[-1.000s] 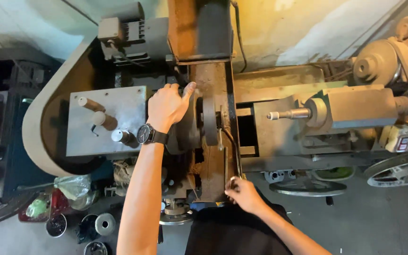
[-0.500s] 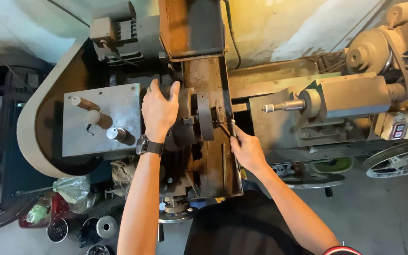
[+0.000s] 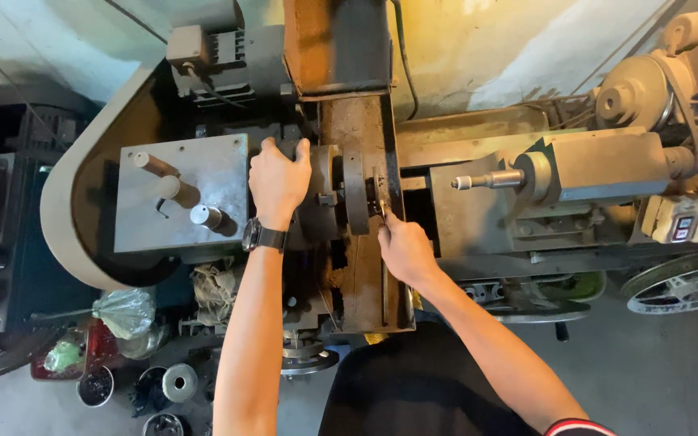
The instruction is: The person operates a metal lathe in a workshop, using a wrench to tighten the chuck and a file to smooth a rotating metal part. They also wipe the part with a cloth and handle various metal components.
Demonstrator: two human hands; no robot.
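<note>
Hands work at an old lathe, seen from above. Left hand (image 3: 278, 179) wraps closed around the round chuck (image 3: 326, 194). Right hand (image 3: 401, 249) pinches a thin metal tool (image 3: 382, 211) at the chuck's face. I think the chuck is being adjusted; turning needs a steady grip.

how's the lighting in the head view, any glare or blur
Head view: warm glare washes out the wall top centre; the left side beside the lathe is in deep shadow; left hand and right hand are evenly lit and sharp; no noticeable motion blur.
</note>
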